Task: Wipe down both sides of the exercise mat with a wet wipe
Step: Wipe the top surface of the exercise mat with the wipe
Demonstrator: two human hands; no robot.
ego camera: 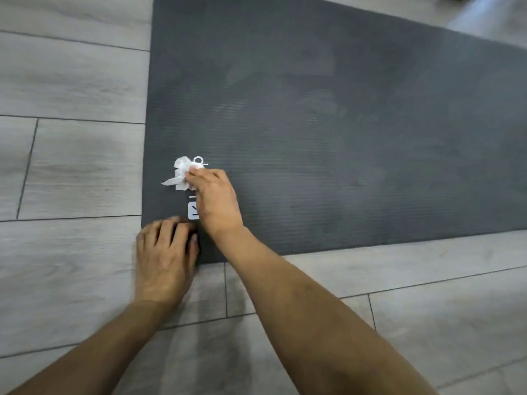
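Near the left end of the dark grey ribbed exercise mat (328,124), flat on the pale wood-plank floor (71,166), the right hand (218,201) pinches a crumpled white wet wipe (181,173) against it while the left hand (164,252) presses the near corner, fingers laid on top. Bunched so small, the wipe could miss strips, and the mat may slide if that press eases; its surface looks matte, faintly patchy.

The mat (313,124) runs off frame; the right hand (216,201) part-covers its logo (192,211).
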